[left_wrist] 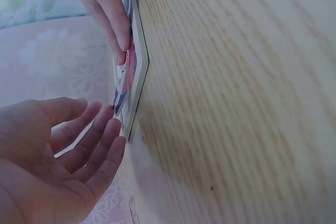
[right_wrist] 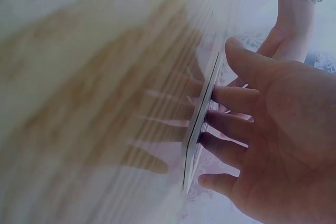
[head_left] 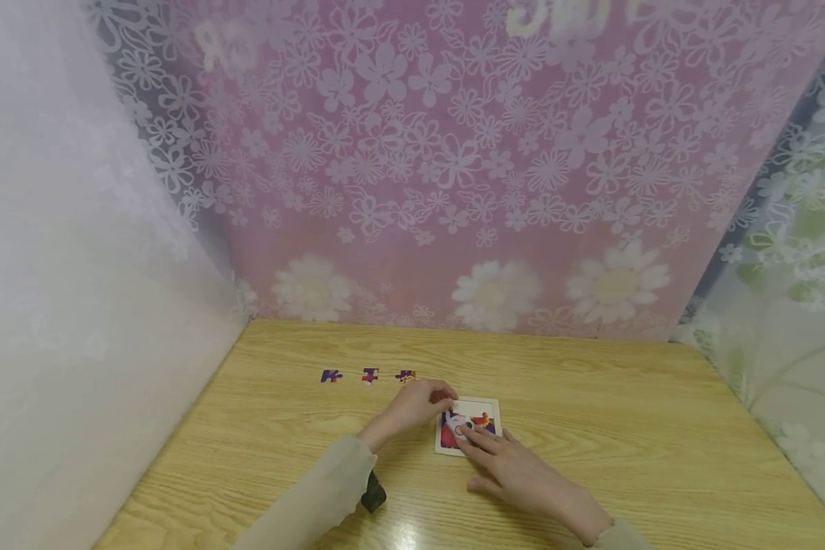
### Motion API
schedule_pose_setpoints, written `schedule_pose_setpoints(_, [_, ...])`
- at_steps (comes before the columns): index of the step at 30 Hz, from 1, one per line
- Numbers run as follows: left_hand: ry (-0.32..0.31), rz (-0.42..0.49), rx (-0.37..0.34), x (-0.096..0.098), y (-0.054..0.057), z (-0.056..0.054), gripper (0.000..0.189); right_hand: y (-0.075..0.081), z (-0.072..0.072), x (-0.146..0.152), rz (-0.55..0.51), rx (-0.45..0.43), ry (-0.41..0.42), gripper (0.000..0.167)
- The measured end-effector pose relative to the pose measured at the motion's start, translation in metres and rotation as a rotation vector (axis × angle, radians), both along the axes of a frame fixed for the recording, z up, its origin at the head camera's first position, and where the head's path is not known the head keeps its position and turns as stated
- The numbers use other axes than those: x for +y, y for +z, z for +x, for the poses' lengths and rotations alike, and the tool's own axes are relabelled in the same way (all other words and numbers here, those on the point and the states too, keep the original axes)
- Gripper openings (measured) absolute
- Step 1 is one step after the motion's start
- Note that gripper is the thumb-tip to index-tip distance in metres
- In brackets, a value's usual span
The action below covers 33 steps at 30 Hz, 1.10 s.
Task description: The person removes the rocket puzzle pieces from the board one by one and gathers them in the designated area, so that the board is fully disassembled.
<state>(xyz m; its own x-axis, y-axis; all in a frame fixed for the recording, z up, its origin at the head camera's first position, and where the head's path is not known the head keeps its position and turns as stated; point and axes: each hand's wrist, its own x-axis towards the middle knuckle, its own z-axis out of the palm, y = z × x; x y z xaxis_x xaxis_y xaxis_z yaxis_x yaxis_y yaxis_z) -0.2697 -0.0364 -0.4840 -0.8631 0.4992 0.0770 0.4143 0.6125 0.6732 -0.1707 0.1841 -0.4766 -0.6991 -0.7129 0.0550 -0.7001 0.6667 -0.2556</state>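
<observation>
A small jigsaw puzzle board (head_left: 467,452) with a pale frame lies on the table, its picture white, red and purple. My left hand (head_left: 418,402) is at the board's upper left corner, fingers loosely bent. The left wrist view shows a puzzle piece (left_wrist: 121,97) tilted up from the board, its corner right at the left fingertips (left_wrist: 109,111). From the lower right, my right hand (head_left: 516,467) rests its outstretched fingers on the picture and covers part of it. Those fingertips also meet the board (right_wrist: 199,121) in the right wrist view.
Three loose puzzle pieces lie in a row beyond the left hand: a left one (head_left: 331,376), a middle one (head_left: 370,375) and a right one (head_left: 406,376). A flowered pink curtain (head_left: 454,191) hangs behind the wooden table (head_left: 626,412), with pale sheets at both sides.
</observation>
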Motion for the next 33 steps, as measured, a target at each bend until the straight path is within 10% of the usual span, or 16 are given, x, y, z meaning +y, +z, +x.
schedule_pose_setpoints(33, [-0.05, 0.205, -0.165, -0.011, -0.002, -0.001, 0.019, 0.004, 0.002, -0.002, 0.013, -0.026, -0.013, 0.063])
